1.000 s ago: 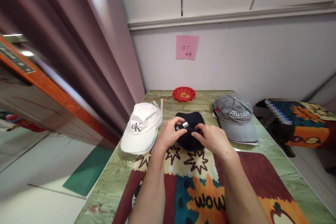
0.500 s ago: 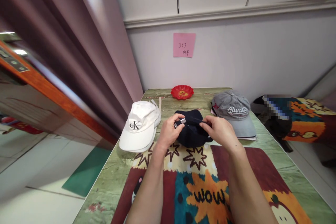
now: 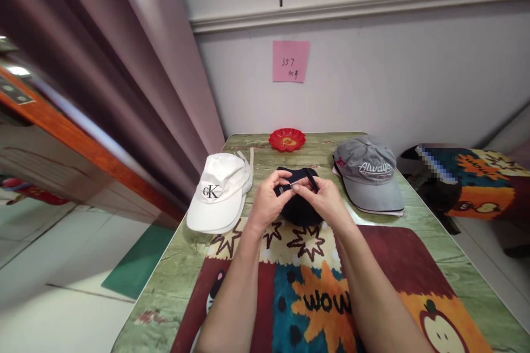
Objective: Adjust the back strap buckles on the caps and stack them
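Observation:
A dark navy cap [image 3: 301, 210] rests at the middle of the table, on the back edge of the patterned mat [image 3: 393, 256]. My left hand [image 3: 270, 198] pinches the cap's strap at its metal buckle [image 3: 282, 190]. Close beside it, my right hand [image 3: 321, 194] grips the dark strap, which loops up over its fingers. The fingertips of both hands nearly meet above the cap and cover part of it. To the left lies a white cap [image 3: 221, 190] with a dark logo; a grey cap [image 3: 367, 174] with white lettering lies to the right.
A red scalloped dish [image 3: 287, 139] stands at the back of the green wood-pattern table [image 3: 153, 298]. A pink note [image 3: 290, 62] is stuck on the wall behind. A purple curtain [image 3: 165, 83] hangs at the left. Another patterned mat [image 3: 480, 190] shows at the right.
My right hand has moved left, close to my left hand, bringing the strap with it. The strap now loops up above the cap. The view has shifted slightly.

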{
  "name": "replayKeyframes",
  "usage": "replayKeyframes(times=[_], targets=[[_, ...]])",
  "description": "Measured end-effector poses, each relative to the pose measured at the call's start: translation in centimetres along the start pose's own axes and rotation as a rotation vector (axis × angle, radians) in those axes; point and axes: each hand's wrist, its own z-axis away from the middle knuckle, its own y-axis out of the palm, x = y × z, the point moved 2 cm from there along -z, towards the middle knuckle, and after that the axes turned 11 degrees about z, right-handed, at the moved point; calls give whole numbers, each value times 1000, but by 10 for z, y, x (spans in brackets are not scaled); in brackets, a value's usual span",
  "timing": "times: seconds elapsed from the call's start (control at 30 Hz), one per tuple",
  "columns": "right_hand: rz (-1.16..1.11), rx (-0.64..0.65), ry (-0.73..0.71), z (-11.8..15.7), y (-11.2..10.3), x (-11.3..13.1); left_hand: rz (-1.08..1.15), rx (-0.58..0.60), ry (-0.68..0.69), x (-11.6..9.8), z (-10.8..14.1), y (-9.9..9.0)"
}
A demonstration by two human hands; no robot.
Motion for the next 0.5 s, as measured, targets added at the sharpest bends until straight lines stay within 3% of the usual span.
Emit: replayKeyframes(times=[0.2, 0.33, 0.5], targets=[[-112, -60, 87, -5, 2, -8, -296, -114, 245, -14, 2, 6], [-204, -127, 189, -8, 2, -11, -380, -116, 220, -9, 2, 9], [-259, -152, 198, -7, 3, -7, -315, -71, 248, 0, 3, 14]])
